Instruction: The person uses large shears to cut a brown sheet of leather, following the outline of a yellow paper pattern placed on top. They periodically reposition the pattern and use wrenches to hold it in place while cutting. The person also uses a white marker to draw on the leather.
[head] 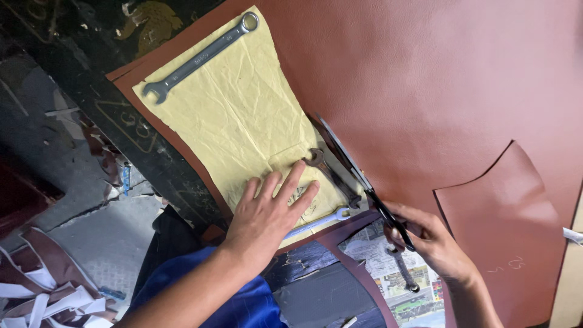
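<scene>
Your left hand lies flat, fingers spread, pinning the yellow paper pattern beside its spanner weights, while your right hand grips scissors along its edge.

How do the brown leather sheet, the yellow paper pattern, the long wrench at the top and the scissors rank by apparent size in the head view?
1. Brown leather sheet
2. Yellow paper pattern
3. Long wrench
4. Scissors, probably: partly hidden by the right hand, so unsure.
</scene>
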